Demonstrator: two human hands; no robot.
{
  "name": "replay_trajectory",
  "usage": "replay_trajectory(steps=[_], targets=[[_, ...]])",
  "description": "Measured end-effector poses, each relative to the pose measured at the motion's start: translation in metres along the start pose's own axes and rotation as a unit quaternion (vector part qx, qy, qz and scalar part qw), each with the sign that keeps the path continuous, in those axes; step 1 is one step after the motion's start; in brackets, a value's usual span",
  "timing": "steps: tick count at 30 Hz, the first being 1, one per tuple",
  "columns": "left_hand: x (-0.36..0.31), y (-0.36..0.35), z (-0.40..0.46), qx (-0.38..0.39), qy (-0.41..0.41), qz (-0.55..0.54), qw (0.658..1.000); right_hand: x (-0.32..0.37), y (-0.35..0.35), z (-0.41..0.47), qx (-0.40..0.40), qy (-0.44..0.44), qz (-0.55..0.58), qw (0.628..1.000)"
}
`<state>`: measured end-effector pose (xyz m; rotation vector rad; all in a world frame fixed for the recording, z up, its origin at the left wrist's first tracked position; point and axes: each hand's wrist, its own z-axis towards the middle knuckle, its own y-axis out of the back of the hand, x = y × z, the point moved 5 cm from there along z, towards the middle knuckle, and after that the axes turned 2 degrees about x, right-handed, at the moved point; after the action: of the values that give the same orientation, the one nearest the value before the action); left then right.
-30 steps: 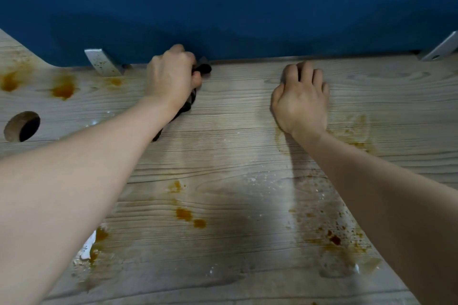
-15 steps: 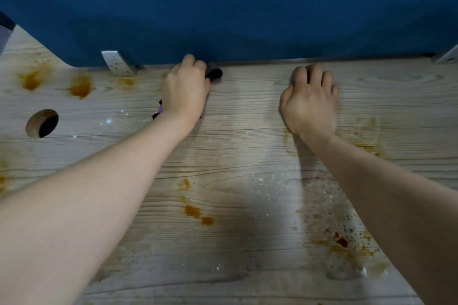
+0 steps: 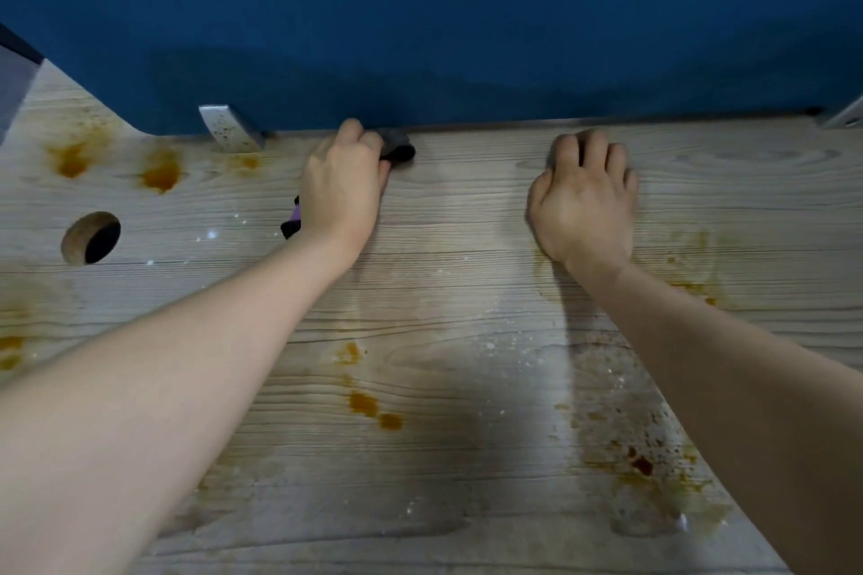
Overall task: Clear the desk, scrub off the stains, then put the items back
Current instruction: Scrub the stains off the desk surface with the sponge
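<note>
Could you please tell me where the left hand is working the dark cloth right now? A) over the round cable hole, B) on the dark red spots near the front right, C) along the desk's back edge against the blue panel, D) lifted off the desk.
C: the left hand grips the dark cloth at the desk back edge, under the blue panel.

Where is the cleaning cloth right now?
In the head view, the dark cloth is bunched under the left hand at the back edge of the wooden desk, right of the metal bracket.
</note>
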<state>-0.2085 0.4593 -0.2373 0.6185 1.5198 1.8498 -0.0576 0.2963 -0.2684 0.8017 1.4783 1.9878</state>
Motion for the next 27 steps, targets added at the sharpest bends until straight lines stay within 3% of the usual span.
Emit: replay_trajectory(steps=[5,16,27], targets=[[0.004,0.001,0.011,0.038,-0.060,0.044,0.997,-0.001,0.000,-0.001,0.002,-0.002,-0.003,1.000],[0.011,-0.005,0.023,0.032,-0.027,0.026,0.999,0.001,0.003,0.000,0.015,-0.001,0.000,1.000],[0.023,-0.003,0.023,0.029,-0.021,-0.048,0.998,0.030,0.012,0.012,0.115,-0.067,-0.001,0.991]])
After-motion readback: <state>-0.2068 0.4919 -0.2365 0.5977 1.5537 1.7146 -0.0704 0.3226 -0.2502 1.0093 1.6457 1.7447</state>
